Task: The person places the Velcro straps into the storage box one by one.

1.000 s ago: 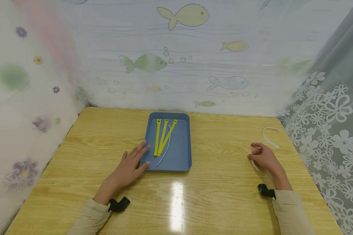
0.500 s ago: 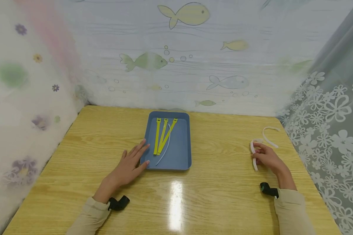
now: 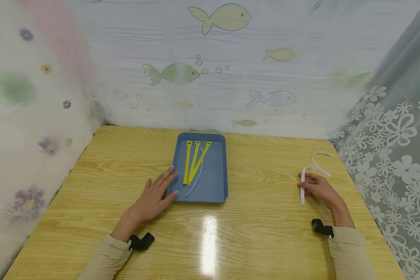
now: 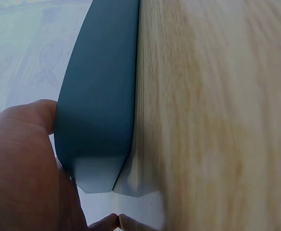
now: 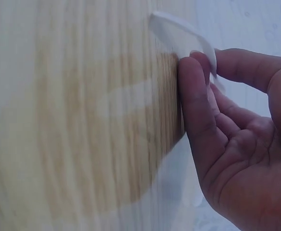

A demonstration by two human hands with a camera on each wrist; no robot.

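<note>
A blue tray [image 3: 218, 186] sits mid-table holding three yellow cable ties [image 3: 193, 161] and one thin white tie [image 3: 197, 177]. My left hand [image 3: 157, 194] lies flat on the wooden table with straight fingers touching the tray's left rim [image 4: 99, 101]. My right hand [image 3: 318, 188] is at the right side of the table and pinches a white cable tie [image 3: 302, 188] lifted off the surface; in the right wrist view the white tie [image 5: 183, 33] curves over my fingers [image 5: 195, 101]. A second white tie [image 3: 320, 163] lies curled just beyond that hand.
The wooden table [image 3: 259, 233] is walled by fish-patterned curtains at the back and left, and a flowered lace curtain [image 3: 395, 147] on the right. Black wrist camera mounts [image 3: 141, 242] sit at both cuffs.
My right hand has drawn slightly toward me and right, raising the white tie so it stands more upright. The left hand and tray have not moved.
</note>
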